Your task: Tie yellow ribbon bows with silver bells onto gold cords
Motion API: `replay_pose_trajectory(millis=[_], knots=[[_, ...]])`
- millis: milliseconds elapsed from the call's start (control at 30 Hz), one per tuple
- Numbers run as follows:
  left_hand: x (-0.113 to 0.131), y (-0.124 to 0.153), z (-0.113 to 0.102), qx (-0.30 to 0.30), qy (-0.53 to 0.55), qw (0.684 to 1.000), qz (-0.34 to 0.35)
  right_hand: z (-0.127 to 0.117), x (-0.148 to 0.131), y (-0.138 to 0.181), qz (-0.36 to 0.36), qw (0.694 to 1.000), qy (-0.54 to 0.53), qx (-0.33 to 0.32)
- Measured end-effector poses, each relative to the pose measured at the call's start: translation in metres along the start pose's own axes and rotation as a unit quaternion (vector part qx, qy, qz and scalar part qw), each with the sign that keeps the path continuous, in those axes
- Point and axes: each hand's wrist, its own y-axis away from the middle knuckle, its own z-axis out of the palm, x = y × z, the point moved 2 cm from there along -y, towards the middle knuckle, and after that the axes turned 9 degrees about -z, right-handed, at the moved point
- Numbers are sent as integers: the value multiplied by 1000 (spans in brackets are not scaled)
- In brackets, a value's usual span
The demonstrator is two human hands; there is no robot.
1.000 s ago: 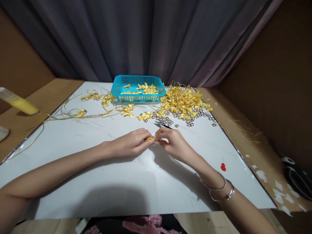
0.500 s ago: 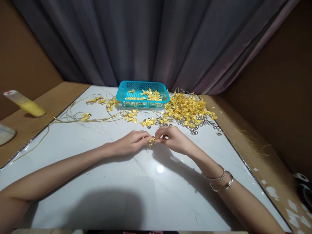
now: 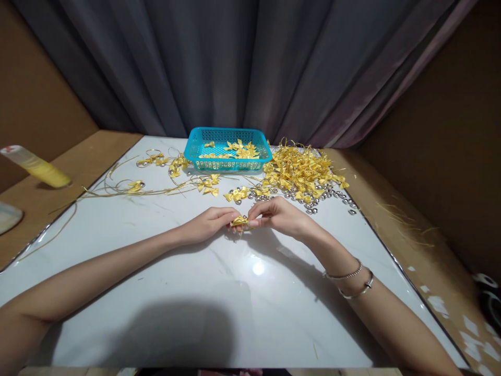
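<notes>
Here, beyond the bare near stretch of table (image 3: 176, 303), it's all about one yellow bow (image 3: 239, 221), held just above the surface between two hands! Left hand (image 3: 213, 223) reaches in from the left, fingers pinching it; right hand (image 3: 282, 215) meets its right end, though whether those fingertips grip it, I can't tell. Its long axis looks roughly left to right, the bulk nearer the left fingers. Farther right, silver pieces (image 3: 312, 210); beyond, the yellow heap (image 3: 299, 169)!
</notes>
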Motion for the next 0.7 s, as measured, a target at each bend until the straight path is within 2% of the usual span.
replay_pose_trajectory(millis=[167,333,500,700], knots=[[4,2,1,2,-9,1000,9,1,2,0,25,999,-35,5],[6,4,2,13,-32,999,15,5,3,-1,18,999,18,27],[6,4,2,48,-123,991,32,8,4,-1,35,998,34,28],[7,4,3,42,-126,991,33,9,4,0,36,998,51,24]])
